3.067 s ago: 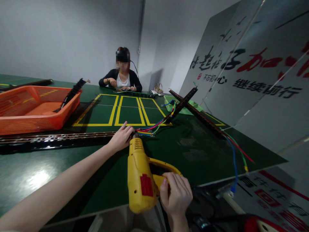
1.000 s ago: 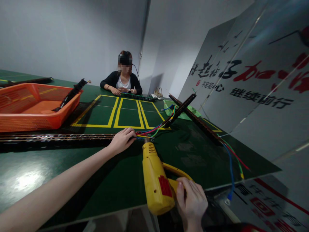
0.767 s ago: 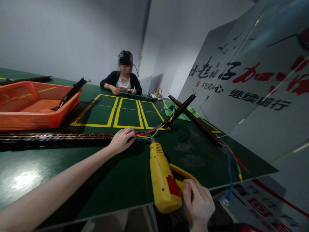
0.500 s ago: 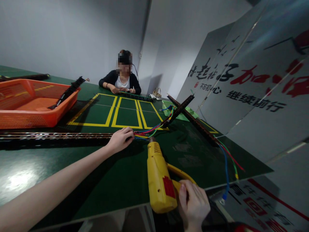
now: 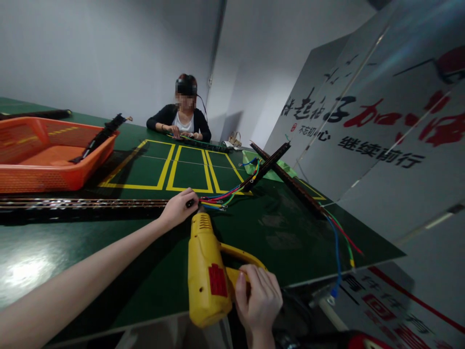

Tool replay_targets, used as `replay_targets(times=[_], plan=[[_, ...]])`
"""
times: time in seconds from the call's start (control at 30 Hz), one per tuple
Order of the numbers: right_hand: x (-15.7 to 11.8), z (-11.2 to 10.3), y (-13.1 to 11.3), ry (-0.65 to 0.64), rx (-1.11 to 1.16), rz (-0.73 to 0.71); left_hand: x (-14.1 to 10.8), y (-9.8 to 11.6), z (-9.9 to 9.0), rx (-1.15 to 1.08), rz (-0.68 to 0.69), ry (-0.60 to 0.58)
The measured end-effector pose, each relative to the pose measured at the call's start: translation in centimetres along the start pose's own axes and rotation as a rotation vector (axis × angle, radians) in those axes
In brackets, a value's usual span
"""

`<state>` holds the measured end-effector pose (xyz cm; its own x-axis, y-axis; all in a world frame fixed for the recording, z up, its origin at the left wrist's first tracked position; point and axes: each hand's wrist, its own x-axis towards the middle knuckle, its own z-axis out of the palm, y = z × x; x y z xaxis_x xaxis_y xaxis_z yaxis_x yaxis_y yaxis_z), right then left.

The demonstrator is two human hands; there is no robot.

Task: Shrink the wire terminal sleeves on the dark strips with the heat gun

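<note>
My right hand (image 5: 258,298) is closed around the handle of a yellow heat gun (image 5: 203,257) with a red panel. The gun's nozzle points away from me, close beside the fingers of my left hand (image 5: 180,206). That hand is closed on a wire bundle (image 5: 212,204), where red, blue, yellow and green wires with metal ring terminals stick out to the right. Leftward from the hand runs a long dark strip (image 5: 83,203) with shiny lines along it. Whether the nozzle touches the wires is hard to see.
An orange basket (image 5: 78,174) stands at left with a black part (image 5: 100,138) leaning in it. Two dark strips (image 5: 301,186) cross at right, near a light green tray (image 5: 285,172); wires hang over the table edge. Across the table sits a person (image 5: 179,116) handling a strip.
My right hand has moved the heat gun left, bringing its nozzle from the wire ends to beside my left fingers. My left hand keeps its grip, turned slightly.
</note>
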<state>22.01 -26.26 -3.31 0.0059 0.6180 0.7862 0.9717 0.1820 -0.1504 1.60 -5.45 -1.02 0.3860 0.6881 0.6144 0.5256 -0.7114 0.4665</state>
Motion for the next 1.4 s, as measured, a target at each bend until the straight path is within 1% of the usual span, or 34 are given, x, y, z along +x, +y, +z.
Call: replay_targets(times=[0.1, 0.17, 0.27, 0.37, 0.47, 0.6, 0.7, 0.87, 0.97, 1.07, 1.2, 1.33, 1.4], plan=[[0.1, 0.1, 0.2, 0.002, 0.020, -0.008, -0.3, -0.1, -0.1, 0.028, 0.034, -0.009], [0.1, 0.1, 0.5, 0.007, 0.028, -0.016, -0.5, -0.1, -0.1, 0.103, 0.062, -0.015], [0.3, -0.3, 1.1, 0.011, 0.025, -0.032, -0.6, -0.1, -0.1, 0.251, 0.141, -0.015], [0.5, -0.9, 2.2, 0.005, 0.002, -0.048, -0.7, -0.3, -0.2, 0.353, 0.216, -0.014], [0.6, -1.5, 3.6, 0.015, -0.029, -0.062, -0.7, -0.7, -0.5, 0.401, 0.264, -0.032], [0.6, -2.4, 5.6, 0.045, -0.081, -0.061, -0.9, -1.1, -0.7, 0.420, 0.265, -0.060], [0.5, -2.7, 6.7, 0.049, -0.118, -0.058, -0.9, -1.1, -0.7, 0.388, 0.245, -0.100], [0.3, -2.6, 7.6, 0.044, -0.146, -0.054, -0.9, -1.0, -0.6, 0.329, 0.212, -0.116], [0.1, -2.5, 7.3, 0.046, -0.145, -0.054, -0.9, -1.0, -0.5, 0.311, 0.202, -0.112], [0.0, -2.5, 6.3, 0.062, -0.135, -0.054, -0.9, -1.0, -0.4, 0.303, 0.203, -0.105], [-0.3, -1.8, 3.7, 0.069, -0.102, -0.033, -0.9, -0.9, -0.5, 0.305, 0.206, -0.103], [-0.5, -0.5, 0.9, 0.051, -0.056, 0.003, -0.8, -0.8, -0.5, 0.306, 0.192, -0.106], [-0.6, 0.1, -0.2, 0.049, -0.041, 0.018, -0.7, -0.9, -0.5, 0.301, 0.188, -0.103]])
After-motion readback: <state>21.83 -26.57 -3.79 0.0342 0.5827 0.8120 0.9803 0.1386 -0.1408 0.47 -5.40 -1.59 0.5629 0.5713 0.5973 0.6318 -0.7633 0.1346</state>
